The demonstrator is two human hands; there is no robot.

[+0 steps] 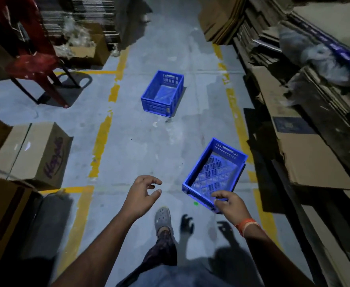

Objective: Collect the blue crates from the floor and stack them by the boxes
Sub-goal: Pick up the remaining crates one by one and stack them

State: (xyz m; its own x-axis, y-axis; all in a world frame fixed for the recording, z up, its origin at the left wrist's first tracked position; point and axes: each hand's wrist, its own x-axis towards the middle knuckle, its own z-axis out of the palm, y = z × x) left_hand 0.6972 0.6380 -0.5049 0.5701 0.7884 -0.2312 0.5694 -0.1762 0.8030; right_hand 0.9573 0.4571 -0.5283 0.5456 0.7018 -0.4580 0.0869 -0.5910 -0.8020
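Observation:
Two blue slatted crates sit empty on the grey floor of an aisle. The near crate [214,172] lies just ahead to the right, close to the flattened cardboard. The far crate [163,93] stands further up the aisle, near the middle. My right hand [231,205] hovers over the near crate's front corner with fingers loosely spread, holding nothing. My left hand [142,193] reaches forward over bare floor left of that crate, fingers relaxed and apart. Shadows of both hands fall on the floor below.
Stacks of flattened cardboard [306,141] line the right side. Closed cardboard boxes [35,154] stand at the left, with a red plastic chair [31,56] beyond them. Yellow floor lines [102,141] edge the aisle. My foot in a grey clog [163,220] steps forward.

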